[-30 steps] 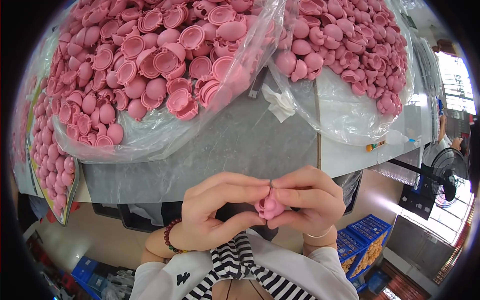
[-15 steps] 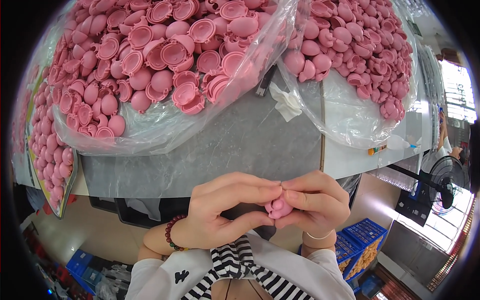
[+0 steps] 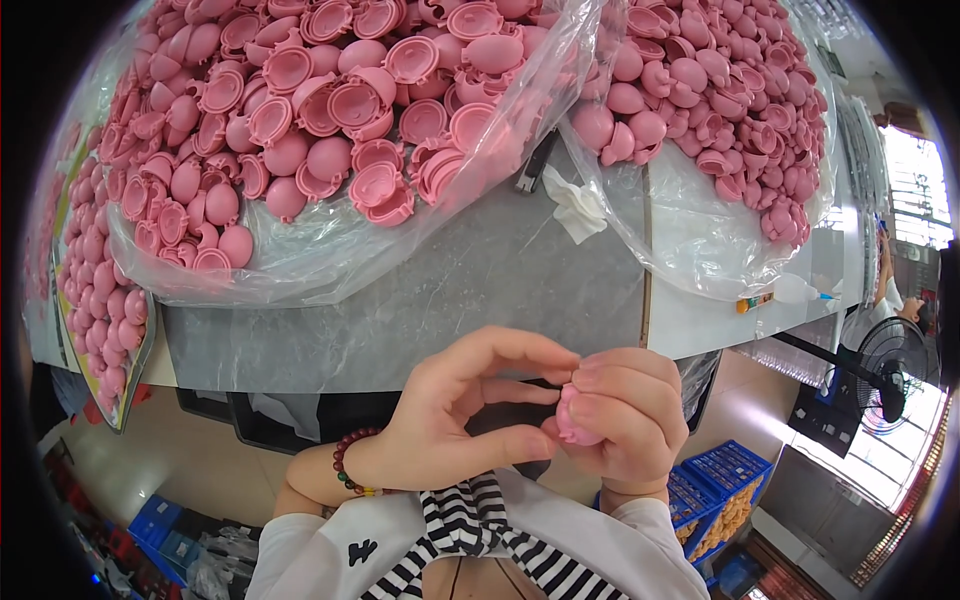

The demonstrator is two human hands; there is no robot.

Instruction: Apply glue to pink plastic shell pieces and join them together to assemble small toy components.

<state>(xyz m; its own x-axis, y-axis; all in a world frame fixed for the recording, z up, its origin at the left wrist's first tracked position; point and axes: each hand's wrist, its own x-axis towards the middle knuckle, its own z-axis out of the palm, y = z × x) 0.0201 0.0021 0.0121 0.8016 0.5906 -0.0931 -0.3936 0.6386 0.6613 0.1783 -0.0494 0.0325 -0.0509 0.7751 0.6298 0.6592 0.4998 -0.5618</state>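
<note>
In front of my body, just off the table's near edge, my right hand [image 3: 628,415] is closed around a small rounded pink plastic piece [image 3: 577,418]. Its fingers curl over the top and hide much of the piece. My left hand [image 3: 455,400] is on the piece's left side, thumb and fingers spread apart. The left index fingertip reaches the right fingertips, and the left thumb points toward the lower side of the piece. Whether the left fingertips touch the piece, I cannot tell. Beyond my hands is the grey marbled tabletop [image 3: 440,290].
Large heaps of pink half-shells [image 3: 375,100] and smaller pink pieces [image 3: 690,85] lie on clear plastic sheeting [image 3: 330,285]. A black tool [image 3: 537,160] and crumpled white tissue [image 3: 578,208] lie between them. At right are a black fan [image 3: 888,370] and blue crates [image 3: 730,465].
My left thumb and fingers have spread away from the pink piece. My right fingers have curled further over it, and the piece has shifted slightly right.
</note>
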